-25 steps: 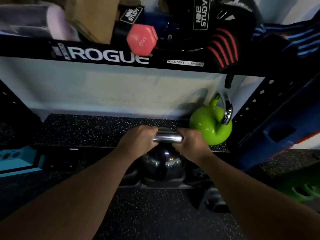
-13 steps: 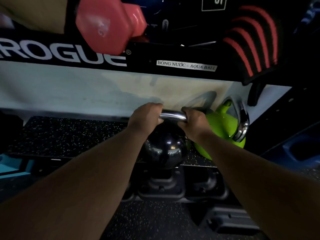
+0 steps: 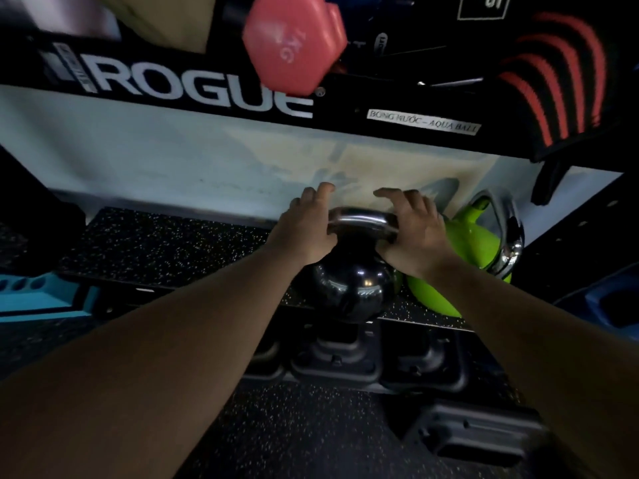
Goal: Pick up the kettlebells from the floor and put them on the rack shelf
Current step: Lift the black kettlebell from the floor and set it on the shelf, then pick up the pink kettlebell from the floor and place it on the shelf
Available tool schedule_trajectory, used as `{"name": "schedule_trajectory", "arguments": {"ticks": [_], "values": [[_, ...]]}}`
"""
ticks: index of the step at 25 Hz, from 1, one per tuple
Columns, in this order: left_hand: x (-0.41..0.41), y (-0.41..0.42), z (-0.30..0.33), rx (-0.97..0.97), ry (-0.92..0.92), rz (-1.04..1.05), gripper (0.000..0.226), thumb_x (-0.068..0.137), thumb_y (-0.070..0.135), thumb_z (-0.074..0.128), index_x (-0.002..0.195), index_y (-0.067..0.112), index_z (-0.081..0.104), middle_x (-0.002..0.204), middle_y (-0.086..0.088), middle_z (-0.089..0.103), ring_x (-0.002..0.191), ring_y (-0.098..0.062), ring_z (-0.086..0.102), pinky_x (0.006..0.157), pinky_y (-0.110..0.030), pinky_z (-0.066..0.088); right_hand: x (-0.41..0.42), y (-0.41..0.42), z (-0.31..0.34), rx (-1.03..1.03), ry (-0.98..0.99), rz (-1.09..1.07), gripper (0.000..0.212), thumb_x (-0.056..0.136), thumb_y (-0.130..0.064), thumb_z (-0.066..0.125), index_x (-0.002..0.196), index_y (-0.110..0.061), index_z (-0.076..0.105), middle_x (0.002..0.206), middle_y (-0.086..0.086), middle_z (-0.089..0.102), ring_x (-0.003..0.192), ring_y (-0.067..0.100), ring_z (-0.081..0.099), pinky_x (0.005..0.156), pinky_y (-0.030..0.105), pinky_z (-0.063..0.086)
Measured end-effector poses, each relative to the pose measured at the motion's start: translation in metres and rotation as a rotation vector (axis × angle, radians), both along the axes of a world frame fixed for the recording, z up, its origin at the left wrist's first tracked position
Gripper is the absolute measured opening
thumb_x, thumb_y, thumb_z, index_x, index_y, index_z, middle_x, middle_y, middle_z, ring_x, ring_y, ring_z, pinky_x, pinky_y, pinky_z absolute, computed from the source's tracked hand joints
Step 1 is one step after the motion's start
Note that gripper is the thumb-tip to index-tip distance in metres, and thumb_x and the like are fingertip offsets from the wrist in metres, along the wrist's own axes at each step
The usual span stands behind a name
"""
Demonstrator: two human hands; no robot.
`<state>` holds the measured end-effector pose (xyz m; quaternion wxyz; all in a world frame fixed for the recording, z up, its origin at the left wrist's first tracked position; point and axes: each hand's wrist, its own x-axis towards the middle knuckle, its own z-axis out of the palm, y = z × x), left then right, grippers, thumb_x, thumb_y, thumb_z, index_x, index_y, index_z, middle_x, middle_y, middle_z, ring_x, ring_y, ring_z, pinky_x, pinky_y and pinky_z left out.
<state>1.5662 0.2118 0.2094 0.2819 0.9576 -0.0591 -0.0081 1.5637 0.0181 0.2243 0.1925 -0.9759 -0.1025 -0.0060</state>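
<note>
A glossy black kettlebell [image 3: 352, 288] with a chrome handle sits at the front edge of the speckled rack shelf [image 3: 166, 247]. My left hand [image 3: 304, 229] and my right hand [image 3: 411, 233] rest at the two ends of its handle, fingers lifted and spread apart, palms still touching the chrome. Right beside it, touching or nearly so, stands a green kettlebell [image 3: 466, 250] with a chrome handle, partly hidden by my right forearm.
The black upper shelf beam marked ROGUE [image 3: 193, 88] hangs low overhead, with a pink 1 kg dumbbell [image 3: 294, 46] poking over it. Black weights [image 3: 349, 357] sit on the floor under the shelf edge. A blue object [image 3: 38, 299] lies at left.
The black kettlebell went up from below the shelf edge onto the shelf next to the green one. My fingers, closed round the handle before, have now opened.
</note>
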Motion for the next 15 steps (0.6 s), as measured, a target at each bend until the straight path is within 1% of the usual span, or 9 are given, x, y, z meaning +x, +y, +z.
{"name": "schedule_trajectory", "arguments": {"ticks": [2, 3, 5, 8, 12, 15], "values": [[-0.022, 0.025, -0.002, 0.056, 0.01, 0.041, 0.087, 0.078, 0.015, 0.077, 0.148, 0.019, 0.026, 0.136, -0.015, 0.047, 0.123, -0.032, 0.049, 0.102, -0.048, 0.045, -0.019, 0.017, 0.012, 0.022, -0.121, 0.054, 0.075, 0.069, -0.028, 0.065, 0.139, -0.03, 0.04, 0.133, 0.009, 0.047, 0.129, 0.033, 0.036, 0.109, 0.047, 0.031], [-0.036, 0.04, -0.003, 0.082, 0.027, 0.055, 0.086, 0.079, 0.018, 0.077, 0.148, 0.019, 0.026, 0.137, -0.015, 0.047, 0.124, -0.033, 0.048, 0.102, -0.048, 0.044, -0.03, 0.03, 0.014, -0.003, -0.17, 0.106, 0.071, 0.069, -0.03, 0.062, 0.138, -0.028, 0.043, 0.131, 0.01, 0.048, 0.127, 0.033, 0.038, 0.111, 0.047, 0.031], [-0.065, 0.074, -0.004, 0.101, 0.053, 0.082, 0.076, 0.082, 0.022, 0.075, 0.145, 0.018, 0.032, 0.137, -0.013, 0.049, 0.125, -0.033, 0.049, 0.102, -0.048, 0.043, -0.053, 0.063, 0.015, -0.071, -0.209, 0.222, 0.065, 0.071, -0.03, 0.06, 0.135, -0.024, 0.047, 0.126, 0.009, 0.052, 0.123, 0.031, 0.041, 0.111, 0.046, 0.03], [-0.119, 0.133, -0.01, 0.09, 0.091, 0.121, 0.06, 0.084, 0.025, 0.071, 0.137, 0.018, 0.042, 0.135, -0.01, 0.051, 0.125, -0.03, 0.049, 0.103, -0.05, 0.044, -0.095, 0.122, 0.006, -0.119, -0.157, 0.322, 0.059, 0.077, -0.032, 0.058, 0.134, -0.024, 0.047, 0.126, 0.008, 0.054, 0.121, 0.031, 0.045, 0.106, 0.044, 0.033], [-0.218, 0.217, -0.022, 0.147, 0.176, 0.124, 0.051, 0.085, 0.024, 0.071, 0.131, 0.02, 0.049, 0.133, -0.007, 0.051, 0.123, -0.03, 0.051, 0.1, -0.051, 0.045, -0.172, 0.192, -0.015, -0.094, -0.049, 0.408, 0.05, 0.085, -0.032, 0.058, 0.133, -0.026, 0.046, 0.127, 0.006, 0.055, 0.118, 0.03, 0.047, 0.099, 0.044, 0.037], [-0.308, 0.27, -0.039, 0.148, 0.299, 0.158, 0.048, 0.086, 0.023, 0.068, 0.13, 0.021, 0.051, 0.132, -0.007, 0.052, 0.121, -0.029, 0.051, 0.099, -0.05, 0.046, -0.238, 0.239, -0.039, -0.082, 0.071, 0.523, 0.044, 0.089, -0.031, 0.057, 0.131, -0.029, 0.046, 0.127, 0.003, 0.055, 0.117, 0.029, 0.047, 0.1, 0.048, 0.038]]}}
